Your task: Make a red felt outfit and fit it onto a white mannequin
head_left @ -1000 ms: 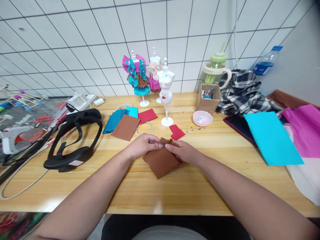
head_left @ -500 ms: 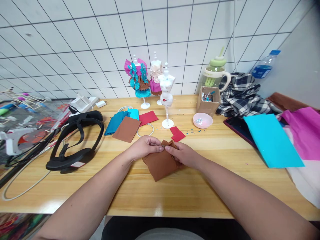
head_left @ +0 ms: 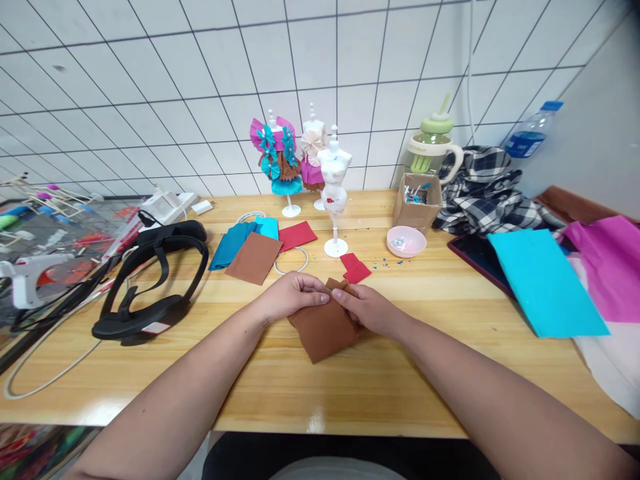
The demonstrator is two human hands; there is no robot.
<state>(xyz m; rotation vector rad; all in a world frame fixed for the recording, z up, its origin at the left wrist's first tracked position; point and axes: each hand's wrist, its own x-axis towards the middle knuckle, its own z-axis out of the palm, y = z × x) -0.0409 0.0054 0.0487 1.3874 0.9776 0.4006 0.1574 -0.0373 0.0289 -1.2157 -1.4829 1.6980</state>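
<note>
A brown piece of crepe paper (head_left: 323,328) lies on the wooden table (head_left: 320,387) in front of me, its top edge bunched into small folds. My left hand (head_left: 290,297) pinches that top edge from the left. My right hand (head_left: 367,308) pinches the same edge from the right, fingertips almost meeting the left's. Just beyond lie two small red paper pieces (head_left: 355,268) and a bare white mini mannequin (head_left: 334,193) on a stand.
Two dressed mini mannequins (head_left: 283,160) stand by the tiled wall. Brown, teal and red sheets (head_left: 255,248) and a black head strap (head_left: 150,280) lie at left. A pink bowl (head_left: 406,241), cardboard box (head_left: 417,197), green mug (head_left: 433,143), plaid cloth and cyan sheet (head_left: 545,280) are at right.
Both hands keep pinching the brown paper's top edge, with fingers shifting slightly as the folds gather. The view tilted a little.
</note>
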